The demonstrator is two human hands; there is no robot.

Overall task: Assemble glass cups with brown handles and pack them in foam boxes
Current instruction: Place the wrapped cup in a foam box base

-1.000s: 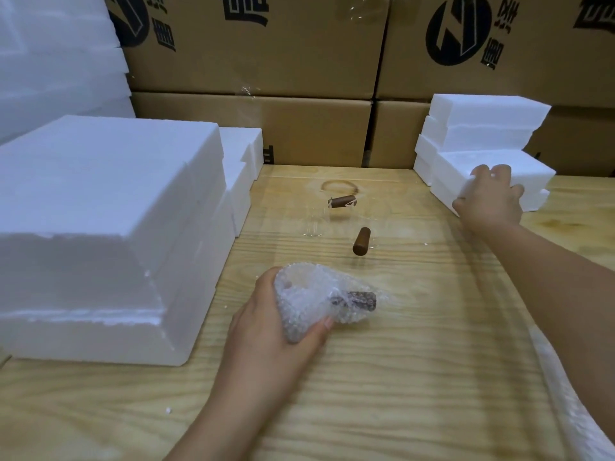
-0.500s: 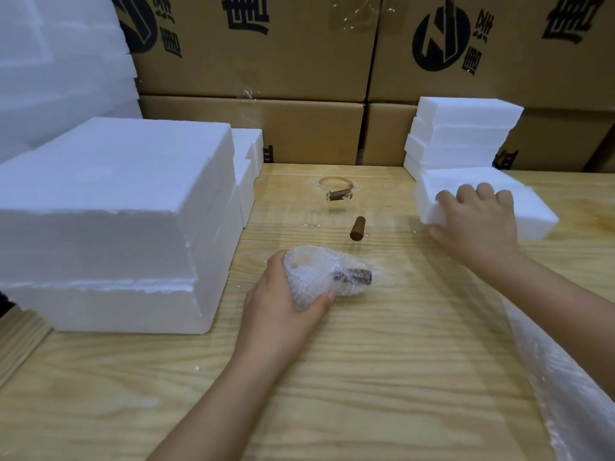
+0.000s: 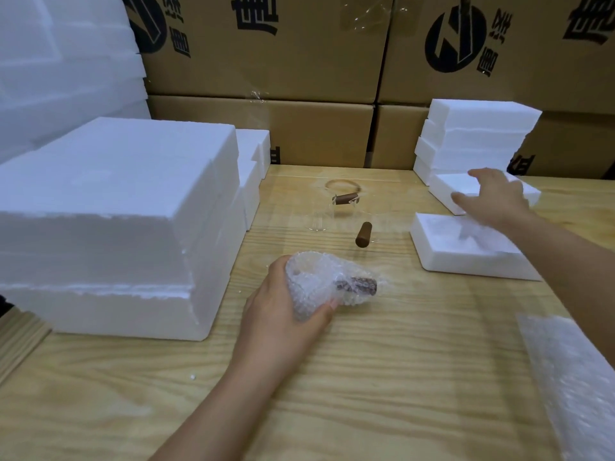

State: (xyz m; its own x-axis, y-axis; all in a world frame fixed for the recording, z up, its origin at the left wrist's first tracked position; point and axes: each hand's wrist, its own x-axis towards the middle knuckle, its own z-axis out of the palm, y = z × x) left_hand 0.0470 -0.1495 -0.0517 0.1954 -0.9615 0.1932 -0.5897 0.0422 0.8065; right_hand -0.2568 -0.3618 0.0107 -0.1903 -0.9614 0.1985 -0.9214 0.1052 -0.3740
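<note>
Wooden table point(image 3: 382, 377); foam boxes point(image 3: 116, 211); cups point(image 3: 336, 211)

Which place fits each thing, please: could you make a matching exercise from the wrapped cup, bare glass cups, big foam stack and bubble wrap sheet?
1. wrapped cup
2. bare glass cups
3. big foam stack
4. bubble wrap sheet

A. on the table, near right edge
B. gripped in the left hand
C. left side of the table
D. far middle of the table

Pairs: 1-B, 2-D, 3-C, 4-A

Black circular logo point(image 3: 454, 41) and cropped, partly legible Chinese characters point(image 3: 494, 38) on stacked cardboard boxes point(image 3: 299, 71)
</note>
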